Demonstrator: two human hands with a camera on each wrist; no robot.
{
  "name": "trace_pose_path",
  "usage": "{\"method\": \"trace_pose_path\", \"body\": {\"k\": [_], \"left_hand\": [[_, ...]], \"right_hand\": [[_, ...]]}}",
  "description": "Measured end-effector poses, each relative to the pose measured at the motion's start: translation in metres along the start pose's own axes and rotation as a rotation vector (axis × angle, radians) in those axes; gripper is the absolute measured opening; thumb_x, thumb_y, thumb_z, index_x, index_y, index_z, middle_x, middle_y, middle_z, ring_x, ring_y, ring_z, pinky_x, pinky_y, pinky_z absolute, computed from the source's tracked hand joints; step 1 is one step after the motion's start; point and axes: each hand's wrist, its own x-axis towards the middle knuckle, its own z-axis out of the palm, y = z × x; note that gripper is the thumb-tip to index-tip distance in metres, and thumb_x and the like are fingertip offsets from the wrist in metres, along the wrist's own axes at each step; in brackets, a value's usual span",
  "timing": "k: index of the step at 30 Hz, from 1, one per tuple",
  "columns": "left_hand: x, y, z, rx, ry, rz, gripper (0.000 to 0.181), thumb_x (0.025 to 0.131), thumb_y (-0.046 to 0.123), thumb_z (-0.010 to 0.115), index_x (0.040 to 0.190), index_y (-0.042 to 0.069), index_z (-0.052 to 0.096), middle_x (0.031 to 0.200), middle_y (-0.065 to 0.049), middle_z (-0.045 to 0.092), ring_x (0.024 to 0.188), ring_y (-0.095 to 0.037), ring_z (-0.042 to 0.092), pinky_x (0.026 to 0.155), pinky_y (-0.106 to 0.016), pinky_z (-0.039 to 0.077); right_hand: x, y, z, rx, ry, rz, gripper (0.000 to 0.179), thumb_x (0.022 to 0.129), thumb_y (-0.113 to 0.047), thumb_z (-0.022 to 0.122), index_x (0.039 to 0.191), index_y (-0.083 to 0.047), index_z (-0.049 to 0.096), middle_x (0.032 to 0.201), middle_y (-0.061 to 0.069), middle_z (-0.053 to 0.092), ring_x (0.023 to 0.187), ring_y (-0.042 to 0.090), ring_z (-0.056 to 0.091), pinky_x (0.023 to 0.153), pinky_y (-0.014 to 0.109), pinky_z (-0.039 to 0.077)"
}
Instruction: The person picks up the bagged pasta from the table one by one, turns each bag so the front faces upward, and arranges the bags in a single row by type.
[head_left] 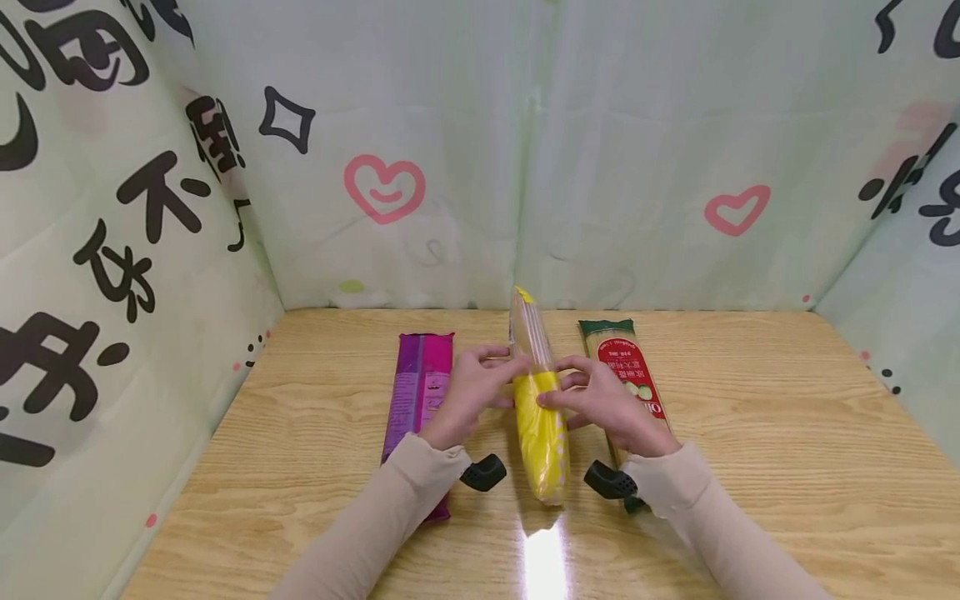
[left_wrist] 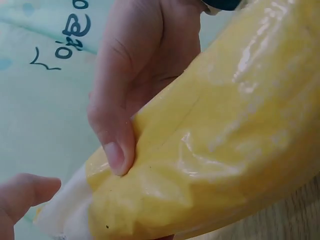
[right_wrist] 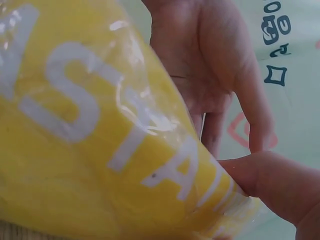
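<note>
A yellow pasta package [head_left: 542, 437] with a clear upper window stands tilted between the two hands, pale strands showing through. My right hand [head_left: 611, 404] pinches its right side, the thumb pressing into the yellow film. On the other side, my left hand [head_left: 476, 392] is beside the package's upper part. Its thumb [left_wrist: 30, 195] is stretched out and looks apart from the wrapper in the left wrist view, while the package partly hides the other fingers. Large white letters [right_wrist: 80, 95] cover the yellow side facing the right wrist camera.
A purple package [head_left: 420, 383] lies left of the hands, partly under the left forearm. To the right, a spaghetti package with a green end and red label [head_left: 626, 358] lies partly behind the right hand. Printed curtains [head_left: 450, 267] border the wooden table [head_left: 765, 433].
</note>
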Motion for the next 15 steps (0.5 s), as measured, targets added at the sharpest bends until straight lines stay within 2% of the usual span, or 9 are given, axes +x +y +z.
{"method": "trace_pose_path", "body": {"k": [6, 15], "left_hand": [[0.0012, -0.0013, 0.0033, 0.021, 0.014, 0.002, 0.056, 0.085, 0.033, 0.078, 0.125, -0.002, 0.062, 0.118, -0.017, 0.066, 0.097, -0.030, 0.071, 0.069, -0.038, 0.062], [0.0004, 0.0016, 0.0099, 0.072, 0.053, -0.001, 0.062, 0.081, 0.037, 0.082, 0.126, 0.001, 0.060, 0.112, -0.015, 0.068, 0.089, -0.022, 0.070, 0.072, -0.038, 0.062]], "right_hand": [[-0.0023, -0.0037, 0.0044, -0.032, 0.019, -0.019, 0.057, 0.088, -0.015, 0.074, 0.132, 0.004, 0.045, 0.111, 0.023, 0.058, 0.085, 0.024, 0.067, 0.071, 0.042, 0.062], [-0.0079, -0.0100, 0.0106, -0.155, 0.070, -0.074, 0.058, 0.085, -0.019, 0.077, 0.129, 0.002, 0.047, 0.113, 0.022, 0.059, 0.089, 0.027, 0.064, 0.067, 0.038, 0.062]]}}
